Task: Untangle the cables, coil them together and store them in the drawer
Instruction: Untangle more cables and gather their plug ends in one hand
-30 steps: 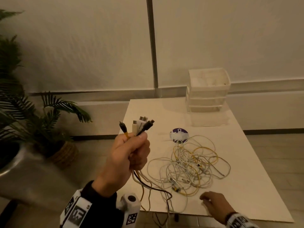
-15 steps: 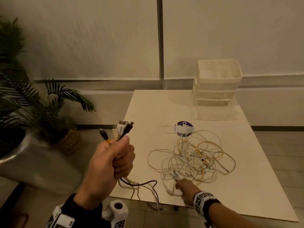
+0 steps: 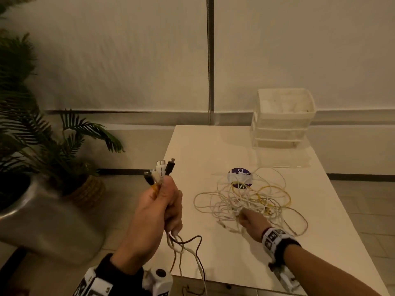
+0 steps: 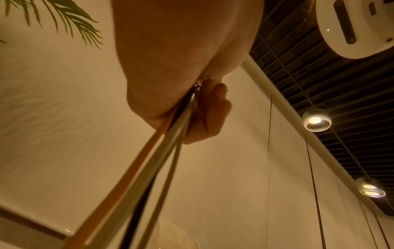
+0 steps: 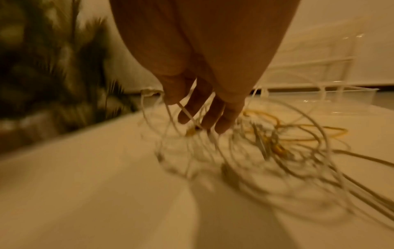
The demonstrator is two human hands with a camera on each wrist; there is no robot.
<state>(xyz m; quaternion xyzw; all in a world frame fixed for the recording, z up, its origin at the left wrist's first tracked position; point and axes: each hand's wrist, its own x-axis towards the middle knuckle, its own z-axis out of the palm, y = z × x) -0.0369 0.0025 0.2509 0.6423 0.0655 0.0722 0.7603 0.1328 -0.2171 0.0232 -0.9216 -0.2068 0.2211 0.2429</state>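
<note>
The left hand [image 3: 159, 207], at centre-left of the head view, is fisted tight round a bunch of plugs [image 3: 161, 170]. The right hand [image 3: 251, 220] reaches into the tangle [image 3: 252, 199] on the desk [image 3: 213, 253]; its grip looks loosely spread among strands, though blur hides any pinch. Best to find one free end and draw it out slowly, easing snags. The drawers [image 3: 282, 122] wait at upper right.

White table [image 3: 213, 248], rectangular, near a pale wall. On it: tangle of white and yellow cables [image 3: 250, 201] mid-table, loops spread flat; round purple sticker [image 3: 239, 173] at the tangle's far edge, partly under the cables; stacked white drawer unit [image 3: 282, 122] at the far right corner, clear open drawer [image 3: 280, 157] in front of it.
</note>
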